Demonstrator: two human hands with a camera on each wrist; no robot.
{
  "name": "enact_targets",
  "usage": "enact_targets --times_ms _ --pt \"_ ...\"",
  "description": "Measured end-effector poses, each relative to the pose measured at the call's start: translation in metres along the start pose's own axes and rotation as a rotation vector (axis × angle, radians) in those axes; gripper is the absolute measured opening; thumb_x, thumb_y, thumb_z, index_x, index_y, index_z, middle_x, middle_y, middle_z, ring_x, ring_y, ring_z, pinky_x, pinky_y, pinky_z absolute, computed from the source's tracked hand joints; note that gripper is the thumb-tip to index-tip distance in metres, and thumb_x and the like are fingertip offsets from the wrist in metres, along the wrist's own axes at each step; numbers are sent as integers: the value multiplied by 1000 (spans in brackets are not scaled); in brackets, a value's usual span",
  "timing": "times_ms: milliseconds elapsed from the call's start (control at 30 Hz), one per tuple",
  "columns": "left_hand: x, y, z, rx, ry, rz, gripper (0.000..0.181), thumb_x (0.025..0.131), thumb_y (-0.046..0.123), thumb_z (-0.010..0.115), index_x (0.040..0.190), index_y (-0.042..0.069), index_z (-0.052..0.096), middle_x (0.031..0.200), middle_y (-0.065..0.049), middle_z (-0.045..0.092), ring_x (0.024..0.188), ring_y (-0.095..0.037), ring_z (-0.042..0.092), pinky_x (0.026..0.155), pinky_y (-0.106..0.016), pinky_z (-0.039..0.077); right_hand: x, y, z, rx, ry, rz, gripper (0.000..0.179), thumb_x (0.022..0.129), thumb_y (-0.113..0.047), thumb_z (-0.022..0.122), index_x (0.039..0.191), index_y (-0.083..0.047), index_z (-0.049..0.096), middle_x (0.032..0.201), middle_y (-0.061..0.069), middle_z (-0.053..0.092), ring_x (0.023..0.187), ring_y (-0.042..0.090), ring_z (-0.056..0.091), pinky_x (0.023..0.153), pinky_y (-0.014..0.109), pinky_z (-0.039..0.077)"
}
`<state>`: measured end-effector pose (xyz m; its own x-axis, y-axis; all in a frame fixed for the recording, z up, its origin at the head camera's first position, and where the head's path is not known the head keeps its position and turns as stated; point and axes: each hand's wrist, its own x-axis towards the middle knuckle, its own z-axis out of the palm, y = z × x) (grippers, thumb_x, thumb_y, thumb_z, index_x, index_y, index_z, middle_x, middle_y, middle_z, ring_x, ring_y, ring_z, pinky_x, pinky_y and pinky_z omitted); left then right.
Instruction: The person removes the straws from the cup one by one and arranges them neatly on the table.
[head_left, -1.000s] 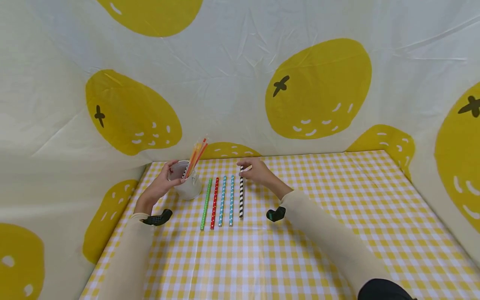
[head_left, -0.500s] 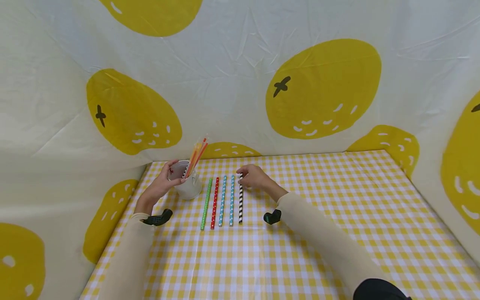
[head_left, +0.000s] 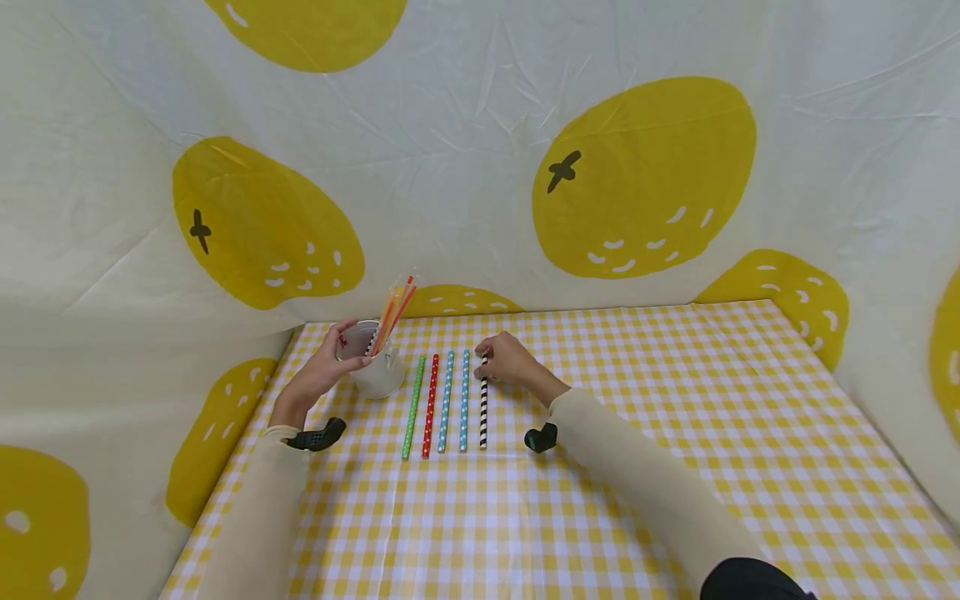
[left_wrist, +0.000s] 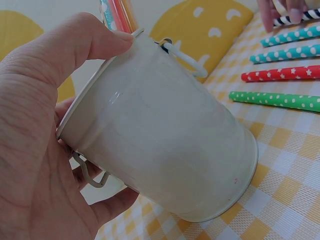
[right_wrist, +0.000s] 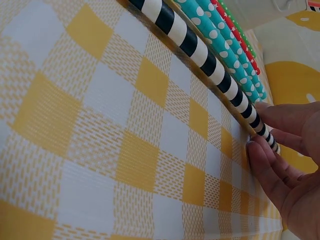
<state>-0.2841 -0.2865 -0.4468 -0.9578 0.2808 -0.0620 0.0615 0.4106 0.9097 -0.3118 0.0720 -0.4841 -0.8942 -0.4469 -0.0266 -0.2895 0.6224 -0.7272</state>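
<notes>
My left hand (head_left: 324, 371) grips the rim of a white metal bucket (left_wrist: 160, 130), thumb over the edge and fingers around the far side. Orange, red and yellow straws (head_left: 393, 315) poke out of the bucket. With thumb and fingers my right hand (head_left: 510, 360) pinches the far end of a black-and-white striped paper straw (right_wrist: 200, 55), which lies along the tablecloth. Left of it, side by side, lie two turquoise dotted straws (head_left: 464, 404) (head_left: 446, 404), a red straw with white stars (left_wrist: 280, 74) and a green dotted straw (left_wrist: 275, 99).
A yellow-and-white checked cloth (head_left: 637, 467) covers the table. Behind it and at the left hangs a pale sheet (head_left: 450, 192) printed with big yellow fruits, meeting the table's back edge.
My right hand has drawn the striped straw slightly toward me, so its near end now sits about level with the turquoise straws. The left hand and bucket have stayed put.
</notes>
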Motion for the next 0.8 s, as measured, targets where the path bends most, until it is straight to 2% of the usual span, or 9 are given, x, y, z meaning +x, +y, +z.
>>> enact_targets --times_ms 100,200,300,367,600,800 --pt "0 0 0 -3 -4 -3 90 98 20 68 164 19 6 164 -22 4 151 -44 7 115 -65 18 1 -1 1 -39 6 -20 45 89 -10 79 129 5 66 90 16 74 64 17 65 87 38 56" --pt "1 -1 0 -4 -5 -5 90 98 21 68 164 19 6 163 -22 6 150 -44 10 114 -64 20 2 -1 2 -77 17 -28 44 88 -12 80 128 4 67 99 16 74 82 23 68 96 41 52" --pt "2 -2 -1 -6 -4 -6 90 98 22 68 163 17 6 163 -22 7 149 -44 12 114 -63 21 3 -1 4 -81 21 -11 44 88 -13 81 128 1 68 114 18 71 103 28 64 98 42 51" --pt "3 -3 -1 -9 -2 -6 90 98 22 69 163 16 7 163 -22 8 149 -43 13 114 -63 21 3 -1 4 -77 22 -2 44 88 -13 81 128 1 68 122 18 68 110 29 62 98 43 51" --pt "3 -4 0 -7 -1 -8 89 98 23 69 163 19 8 163 -21 9 149 -43 13 115 -63 22 4 0 3 -86 20 4 42 89 -12 80 127 1 68 124 18 68 109 29 65 94 43 52" --pt "2 -2 -1 -6 -5 -7 89 98 23 69 163 22 9 165 -20 2 153 -40 2 116 -66 17 3 1 0 -53 0 33 43 91 -14 79 130 -1 67 122 16 66 108 28 63 90 41 53"
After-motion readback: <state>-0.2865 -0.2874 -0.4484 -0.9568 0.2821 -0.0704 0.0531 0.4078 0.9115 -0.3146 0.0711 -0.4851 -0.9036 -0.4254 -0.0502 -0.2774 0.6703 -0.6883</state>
